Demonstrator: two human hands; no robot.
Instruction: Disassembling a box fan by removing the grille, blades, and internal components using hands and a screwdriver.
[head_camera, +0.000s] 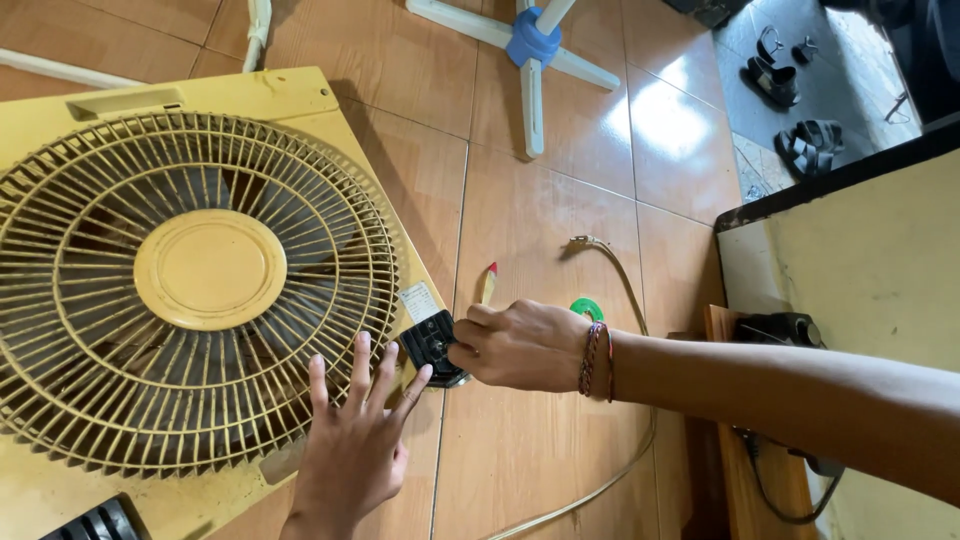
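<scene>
Pressing flat with spread, empty fingers, my left hand (352, 440) lies on the grille of the yellow box fan (190, 290) at lower centre of the frame, I think to steady it. My right hand (520, 345) is closed around the black switch knob (432, 347) at the fan's right edge, just beside a screwdriver (488, 283) on the tiled floor (530, 230). The fan looks old, its plastic faded and dusty. A beige cable (625, 290) runs behind my wrist.
</scene>
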